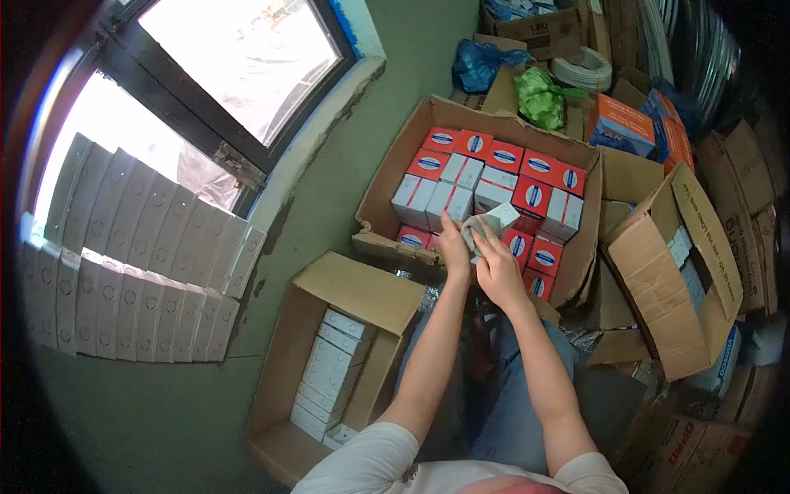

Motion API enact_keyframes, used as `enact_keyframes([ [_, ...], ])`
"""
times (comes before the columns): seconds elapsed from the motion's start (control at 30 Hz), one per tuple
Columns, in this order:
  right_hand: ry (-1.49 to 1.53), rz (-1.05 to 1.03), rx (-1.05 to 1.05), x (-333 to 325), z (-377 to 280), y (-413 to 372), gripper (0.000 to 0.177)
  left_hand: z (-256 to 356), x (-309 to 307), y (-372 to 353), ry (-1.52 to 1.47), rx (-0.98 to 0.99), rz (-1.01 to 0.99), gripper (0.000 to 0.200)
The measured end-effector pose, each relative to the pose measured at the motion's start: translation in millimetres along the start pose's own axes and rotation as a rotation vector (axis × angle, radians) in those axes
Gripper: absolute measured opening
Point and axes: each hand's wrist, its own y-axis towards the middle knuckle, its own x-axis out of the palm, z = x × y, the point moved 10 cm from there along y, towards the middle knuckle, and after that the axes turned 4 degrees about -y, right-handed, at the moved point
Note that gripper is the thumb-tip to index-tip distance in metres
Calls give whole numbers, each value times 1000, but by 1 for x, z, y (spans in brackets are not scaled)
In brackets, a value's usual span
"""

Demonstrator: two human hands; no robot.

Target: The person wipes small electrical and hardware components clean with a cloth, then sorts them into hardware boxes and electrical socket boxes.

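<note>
- White knit-looking shirt (362, 457) sleeves lie nearest the camera, with blue denim jeans (514, 403) beyond them.
- Left hand (453, 247): fingers closed against the left side of a small white box (502, 216), which sits between the two hands and juts out past the right fingertips.
- Right hand (498, 267): fingers laid forward over the near side of that box; whether they grip it, I cannot tell.
- Crumpled, grayish material (472, 230) shows between the fingers, soft-looking and partly hidden.
- Beneath and beyond the hands stands a large brown carton (395, 165), its cardboard walls holding glossy red boxes (532, 196) with oval labels, and white boxes (411, 200) among them.
- Left of the forearms, a smaller open carton (280, 395) holds smooth white blocks (333, 370) marked with circles.
- By the window, stacked square pieces (156, 313) with round outlines form two curving rows.
- Past the large carton: a shiny, wrinkled green plastic bag (539, 97) and a ring-shaped pale coil (582, 72).
</note>
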Motion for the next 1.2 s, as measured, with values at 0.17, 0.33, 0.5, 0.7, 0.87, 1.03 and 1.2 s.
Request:
enact_keyframes([
  [0.17, -104, -19, 48, 3, 15, 6, 53, 25, 20, -33, 197, -183, -72, 76],
  [0.33, 79, 167, 237, 9, 70, 4, 63, -25, 39, -10, 141, -169, -331, 62],
  [0.5, 879, 184, 544, 24, 118, -10, 68, 8, 65, -31, 286, 36, -528, 38],
  [0.7, 223, 92, 292, 21, 54, -7, 49, 1, 19, 6, 146, 161, -202, 44],
  [0.87, 8, 187, 190, -6, 28, -1, 46, 9, 21, -10, -20, -47, -246, 46],
  [1.03, 201, 396, 280, -25, 33, -4, 25, -3, 21, -18, -114, 1, -191, 45],
  [1.2, 38, 447, 91, -20, 8, -2, 18, -9, 2, -8, -59, -26, -73, 45],
])
